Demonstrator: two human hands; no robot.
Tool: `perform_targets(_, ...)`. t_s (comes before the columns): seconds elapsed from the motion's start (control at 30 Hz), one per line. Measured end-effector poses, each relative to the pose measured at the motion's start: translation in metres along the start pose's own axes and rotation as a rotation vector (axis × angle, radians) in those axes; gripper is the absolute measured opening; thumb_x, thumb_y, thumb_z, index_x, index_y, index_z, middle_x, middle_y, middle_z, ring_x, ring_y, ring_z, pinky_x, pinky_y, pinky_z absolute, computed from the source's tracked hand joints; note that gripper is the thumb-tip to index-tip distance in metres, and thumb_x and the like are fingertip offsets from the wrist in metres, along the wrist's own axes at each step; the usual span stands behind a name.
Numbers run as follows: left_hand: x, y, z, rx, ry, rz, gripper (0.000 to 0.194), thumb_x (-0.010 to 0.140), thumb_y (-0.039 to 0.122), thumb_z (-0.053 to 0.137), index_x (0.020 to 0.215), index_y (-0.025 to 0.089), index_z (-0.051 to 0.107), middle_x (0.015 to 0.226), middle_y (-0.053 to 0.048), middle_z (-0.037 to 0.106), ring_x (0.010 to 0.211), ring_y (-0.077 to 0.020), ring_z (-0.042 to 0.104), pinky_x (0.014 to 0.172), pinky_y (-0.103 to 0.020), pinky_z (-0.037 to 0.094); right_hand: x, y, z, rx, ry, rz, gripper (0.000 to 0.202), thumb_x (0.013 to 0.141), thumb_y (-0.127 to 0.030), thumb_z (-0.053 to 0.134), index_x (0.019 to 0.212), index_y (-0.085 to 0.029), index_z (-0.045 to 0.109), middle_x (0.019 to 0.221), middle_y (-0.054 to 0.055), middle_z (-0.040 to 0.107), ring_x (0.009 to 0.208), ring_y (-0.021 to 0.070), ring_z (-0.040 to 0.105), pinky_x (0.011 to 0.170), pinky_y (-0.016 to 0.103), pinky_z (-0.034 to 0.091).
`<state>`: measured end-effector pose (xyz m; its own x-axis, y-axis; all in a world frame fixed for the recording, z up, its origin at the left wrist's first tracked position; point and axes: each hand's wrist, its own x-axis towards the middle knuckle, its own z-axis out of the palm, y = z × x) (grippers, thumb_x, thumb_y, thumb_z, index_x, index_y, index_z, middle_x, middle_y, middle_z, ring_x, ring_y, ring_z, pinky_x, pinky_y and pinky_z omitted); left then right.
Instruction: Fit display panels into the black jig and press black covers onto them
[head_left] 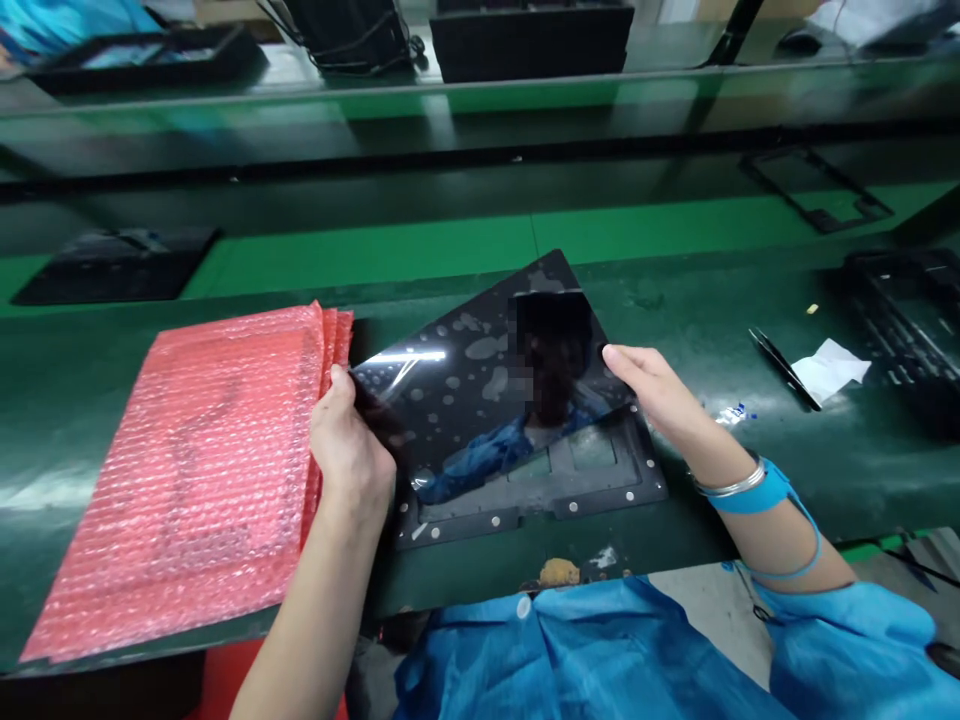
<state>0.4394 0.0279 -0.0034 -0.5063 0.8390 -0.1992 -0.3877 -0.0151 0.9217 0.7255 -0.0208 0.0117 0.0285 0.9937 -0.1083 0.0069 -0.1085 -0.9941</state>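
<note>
Across the green workbench [697, 480], your left hand [351, 450] and right hand [656, 385] grasp opposite edges of a glossy black panel [480, 370] — tilted above a dark frame [525, 500] — with pink bubble-wrap packs [202, 460] beside your left hand and tweezers [784, 368] touching white paper [831, 370] to the right.

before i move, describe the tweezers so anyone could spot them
On the green bench, look right, past the glossy black panel. The tweezers lie along the left edge of a white paper, slim, straight and black where the paper is broad and pale.
</note>
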Motion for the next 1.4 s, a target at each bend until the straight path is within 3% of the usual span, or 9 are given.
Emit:
perform_targets(0.13,-0.001,0.001,0.000,-0.035,0.038,-0.079,0.026,0.084,0.036,0.072,0.071,0.019,0.058,0.069,0.004,0.064,0.062,-0.0119,0.060,0.065,-0.025,0.054,-0.002,0.000,0.002,0.005,-0.107,0.003,0.063,0.071,-0.082,0.066,0.058,-0.021,0.055,0.056,-0.002,0.050,0.053,0.0116,0.046,0.051,0.026,0.042)
perform_targets(0.33,-0.007,-0.002,0.007,-0.067,0.046,-0.044,0.017,0.084,0.030,0.070,0.074,0.021,0.060,0.076,0.003,0.066,0.079,-0.0147,0.068,0.077,-0.025,0.057,-0.003,0.004,0.007,0.080,-0.061,-0.010,0.059,0.074,-0.077,0.068,0.059,-0.021,0.063,0.049,-0.001,0.051,0.053,0.0151,0.056,0.050,0.027,0.046)
perform_targets(0.43,-0.008,-0.001,0.008,-0.018,0.096,-0.050,0.021,0.079,0.029,0.075,0.071,0.021,0.057,0.068,0.005,0.060,0.070,-0.0138,0.064,0.071,-0.024,0.056,-0.001,0.004,0.007,0.124,-0.050,0.023,0.057,0.070,-0.076,0.072,0.059,-0.021,0.063,0.051,-0.001,0.053,0.051,0.0139,0.055,0.048,0.026,0.047)
perform_targets(0.57,-0.012,0.005,0.009,0.030,0.068,-0.066,0.028,0.076,0.034,0.078,0.070,0.021,0.054,0.063,0.006,0.057,0.062,-0.0133,0.059,0.064,-0.026,0.054,0.002,0.003,0.001,0.172,-0.024,0.052,0.051,0.063,-0.068,0.082,0.067,-0.020,0.064,0.061,-0.002,0.061,0.054,0.0114,0.057,0.048,0.023,0.047)
perform_targets(0.77,-0.014,0.005,0.006,0.028,0.071,-0.027,0.040,0.065,0.050,0.082,0.071,0.018,0.058,0.061,0.005,0.060,0.055,-0.0121,0.056,0.058,-0.025,0.048,0.005,0.009,-0.001,0.146,-0.049,0.104,0.053,0.062,-0.067,0.082,0.069,-0.019,0.062,0.058,0.002,0.064,0.050,0.0162,0.064,0.044,0.024,0.045)
perform_targets(1.0,-0.014,0.001,0.000,-0.034,-0.117,-0.009,0.049,0.056,0.057,0.086,0.073,0.017,0.065,0.072,-0.001,0.070,0.070,-0.0183,0.066,0.069,-0.028,0.051,0.005,0.014,0.001,0.170,0.058,0.057,0.054,0.059,-0.069,0.083,0.072,-0.020,0.065,0.056,0.003,0.065,0.048,0.0177,0.064,0.042,0.024,0.044)
perform_targets(1.17,-0.034,0.008,0.002,0.018,-0.437,-0.177,0.042,0.061,0.048,0.089,0.073,0.016,0.066,0.066,-0.002,0.066,0.060,-0.0179,0.064,0.053,-0.025,0.048,0.014,0.025,-0.015,0.254,0.229,0.044,0.052,0.054,-0.063,0.089,0.071,-0.020,0.066,0.062,0.004,0.067,0.052,0.0194,0.066,0.043,0.026,0.045)
perform_targets(1.3,-0.044,0.007,0.004,0.077,-0.652,-0.250,0.044,0.059,0.039,0.093,0.085,0.013,0.070,0.081,-0.009,0.072,0.064,-0.0234,0.072,0.053,-0.027,0.052,0.024,0.032,-0.025,0.262,0.248,0.030,0.053,0.050,-0.062,0.091,0.071,-0.019,0.067,0.064,0.007,0.070,0.054,0.0227,0.068,0.042,0.028,0.045)
perform_targets(1.4,-0.044,0.002,0.003,0.056,-0.669,-0.262,0.047,0.058,0.040,0.094,0.088,0.012,0.071,0.081,-0.011,0.074,0.065,-0.0264,0.075,0.053,-0.027,0.053,0.024,0.033,-0.026,0.242,0.230,0.034,0.050,0.056,-0.059,0.090,0.078,-0.018,0.070,0.067,0.008,0.072,0.056,0.0233,0.070,0.042,0.028,0.047)
